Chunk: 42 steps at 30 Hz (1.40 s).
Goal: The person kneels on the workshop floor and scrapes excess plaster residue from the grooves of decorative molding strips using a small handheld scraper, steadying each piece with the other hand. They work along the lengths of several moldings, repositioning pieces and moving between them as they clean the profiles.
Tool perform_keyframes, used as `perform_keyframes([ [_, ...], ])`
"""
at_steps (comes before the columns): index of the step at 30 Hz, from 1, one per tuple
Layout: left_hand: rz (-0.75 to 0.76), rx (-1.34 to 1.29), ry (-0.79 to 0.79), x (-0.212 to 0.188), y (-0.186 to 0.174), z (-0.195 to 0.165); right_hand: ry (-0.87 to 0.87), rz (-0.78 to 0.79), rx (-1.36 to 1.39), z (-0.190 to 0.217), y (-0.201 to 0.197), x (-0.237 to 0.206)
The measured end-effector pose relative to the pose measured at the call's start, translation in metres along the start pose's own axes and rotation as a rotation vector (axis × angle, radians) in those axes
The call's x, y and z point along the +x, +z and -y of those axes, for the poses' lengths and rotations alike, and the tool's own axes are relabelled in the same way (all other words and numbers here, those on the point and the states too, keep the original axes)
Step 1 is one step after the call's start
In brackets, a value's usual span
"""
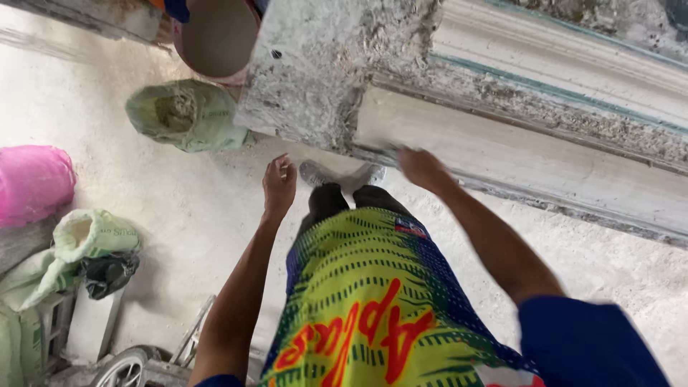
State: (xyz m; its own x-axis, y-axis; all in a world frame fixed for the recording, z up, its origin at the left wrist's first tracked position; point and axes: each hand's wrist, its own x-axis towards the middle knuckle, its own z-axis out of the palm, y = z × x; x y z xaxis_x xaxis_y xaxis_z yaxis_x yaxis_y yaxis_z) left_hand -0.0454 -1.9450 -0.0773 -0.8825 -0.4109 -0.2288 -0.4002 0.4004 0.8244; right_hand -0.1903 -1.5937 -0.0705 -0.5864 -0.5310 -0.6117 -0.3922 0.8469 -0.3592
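Note:
My left hand [278,183] hangs free in front of my waist, fingers loosely curled and apart, holding nothing. My right hand [423,169] is blurred by motion against the lower edge of a long plaster moulding [530,154] with a smooth pale band and rough crusted ridges. A thin grey streak [383,149] runs left from that hand along the band; whether it is a tool in the fingers is unclear. Below are my yellow-green patterned shorts [358,287] and dusty shoes [340,175].
An open green sack of powder [186,115] lies on the white dusty floor [186,201], with a round bucket [215,36] behind it. At the left are a pink sack [32,183], pale green sacks [93,233], a black bag [107,274] and a wheel [125,369].

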Motion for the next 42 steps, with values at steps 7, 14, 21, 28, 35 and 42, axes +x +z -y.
perform_keyframes([
  [7,0.167,-0.102,0.120,-0.009,0.047,-0.030,0.015,-0.047,0.055,0.033,0.013,0.023],
  [14,0.048,-0.055,0.100,-0.012,0.043,-0.031,0.002,0.047,-0.063,0.066,-0.027,-0.021],
  [21,0.125,-0.058,0.137,-0.007,0.041,-0.044,-0.059,0.120,-0.281,0.071,-0.027,-0.027],
  [28,0.100,-0.035,0.101,-0.013,0.048,-0.045,-0.074,0.020,-0.398,0.088,0.003,0.004],
  [35,0.156,-0.005,0.059,-0.008,0.043,-0.053,0.000,-0.008,-0.146,0.048,0.004,-0.041],
  [42,0.162,-0.023,0.060,0.001,0.053,-0.060,-0.067,0.022,-0.216,0.062,0.020,0.013],
])
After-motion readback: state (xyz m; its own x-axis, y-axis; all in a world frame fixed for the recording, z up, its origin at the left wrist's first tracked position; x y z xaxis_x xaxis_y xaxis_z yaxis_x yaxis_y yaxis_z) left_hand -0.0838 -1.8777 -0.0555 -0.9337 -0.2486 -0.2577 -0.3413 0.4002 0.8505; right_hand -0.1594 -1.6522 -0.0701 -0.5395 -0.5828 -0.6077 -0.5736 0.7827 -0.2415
